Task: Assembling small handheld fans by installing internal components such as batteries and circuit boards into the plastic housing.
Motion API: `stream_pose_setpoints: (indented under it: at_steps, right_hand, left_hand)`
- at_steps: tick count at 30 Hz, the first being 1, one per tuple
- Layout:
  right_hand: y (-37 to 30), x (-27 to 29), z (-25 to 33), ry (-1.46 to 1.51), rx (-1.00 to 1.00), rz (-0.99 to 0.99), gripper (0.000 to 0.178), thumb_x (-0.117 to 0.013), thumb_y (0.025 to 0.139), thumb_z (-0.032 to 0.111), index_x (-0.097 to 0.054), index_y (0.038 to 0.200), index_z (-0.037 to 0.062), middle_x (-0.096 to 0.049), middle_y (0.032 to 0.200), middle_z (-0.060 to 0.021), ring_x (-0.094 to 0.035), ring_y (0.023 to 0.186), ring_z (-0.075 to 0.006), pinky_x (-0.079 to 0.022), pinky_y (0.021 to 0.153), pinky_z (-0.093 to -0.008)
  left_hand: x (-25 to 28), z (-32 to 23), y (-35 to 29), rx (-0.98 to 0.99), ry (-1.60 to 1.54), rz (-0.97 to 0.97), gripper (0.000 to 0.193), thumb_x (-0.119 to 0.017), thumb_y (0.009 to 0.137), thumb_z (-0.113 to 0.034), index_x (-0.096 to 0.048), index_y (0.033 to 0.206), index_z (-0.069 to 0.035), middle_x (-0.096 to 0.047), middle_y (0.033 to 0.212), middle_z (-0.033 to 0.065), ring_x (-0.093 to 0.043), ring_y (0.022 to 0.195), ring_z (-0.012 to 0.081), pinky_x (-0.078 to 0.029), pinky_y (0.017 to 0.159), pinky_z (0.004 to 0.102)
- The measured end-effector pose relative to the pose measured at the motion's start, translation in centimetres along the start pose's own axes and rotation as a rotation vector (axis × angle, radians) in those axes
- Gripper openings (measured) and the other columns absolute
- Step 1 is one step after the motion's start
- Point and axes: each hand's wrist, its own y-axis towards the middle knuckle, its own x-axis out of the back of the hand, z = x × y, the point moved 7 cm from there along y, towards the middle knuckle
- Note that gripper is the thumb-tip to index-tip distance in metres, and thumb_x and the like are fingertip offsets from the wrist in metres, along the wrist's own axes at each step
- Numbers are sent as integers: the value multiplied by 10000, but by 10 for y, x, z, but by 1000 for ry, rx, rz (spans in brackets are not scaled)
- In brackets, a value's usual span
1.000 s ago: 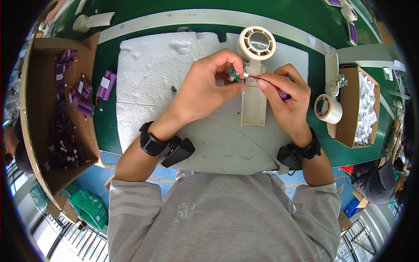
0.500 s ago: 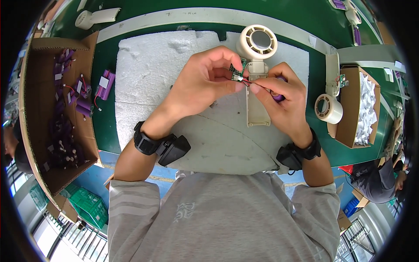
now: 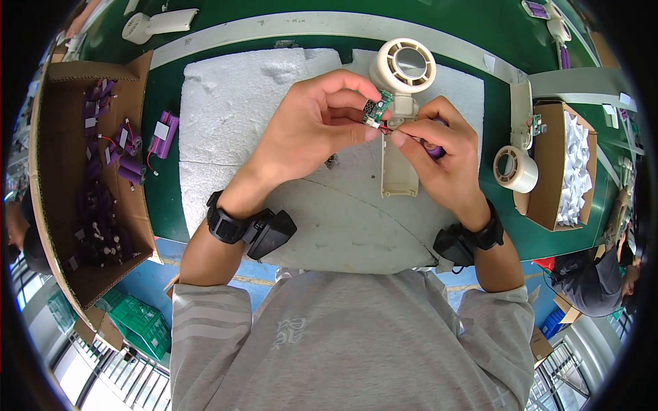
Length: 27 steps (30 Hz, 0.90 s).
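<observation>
One green circuit board (image 3: 379, 107) sits pinched between the thumb and fingers of the left hand (image 3: 308, 127); just beside its lower edge the right hand (image 3: 449, 157) nips thin red and black wires (image 3: 387, 128), a purple battery (image 3: 433, 149) tucked under its curled fingers; below, a cream fan housing (image 3: 404, 104) lies on white foam (image 3: 233, 116); foam spreads broadly from the left hand to its left edge; a deep cardboard box (image 3: 41, 157) and a smaller carton (image 3: 550, 198) stand well apart on either side.

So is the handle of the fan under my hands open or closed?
Open: the handle shows its hollow inside and raised rim, uncovered where visible.
</observation>
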Motion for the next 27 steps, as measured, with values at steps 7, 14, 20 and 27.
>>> stream_pose_setpoints:
  at_steps: [7,14,20,27]
  right_hand:
    - [-1,0,-3,20,-20,-1,87,-733,804,48,-704,879,15,-527,805,-45,-466,612,-96,-349,530,-231]
    - [-2,1,-2,9,25,6,71,-721,813,41,-695,872,10,-527,795,-41,-457,598,-86,-340,517,-221]
    - [-3,-1,-5,43,-89,-72,192,-720,796,15,-653,976,19,-562,849,-55,-482,611,-96,-374,526,-215]
    - [2,5,9,-109,80,-188,330,-783,719,-4,-635,1012,26,-612,930,-71,-528,646,-114,-436,556,-233]
  left_hand:
    - [1,-2,-3,-48,112,-41,311,-695,816,68,-655,1116,-4,-700,987,89,-667,913,127,-554,815,262]
    - [-1,-3,-3,-64,156,-54,337,-660,820,68,-667,1144,-22,-697,995,85,-672,892,132,-555,828,265]
    - [-6,-5,-4,-132,202,-75,354,-642,800,76,-677,1135,-30,-699,997,79,-679,875,138,-567,805,271]
    - [-8,-11,-4,-283,444,-107,361,-667,777,62,-682,1125,-36,-707,978,97,-699,852,157,-584,764,278]
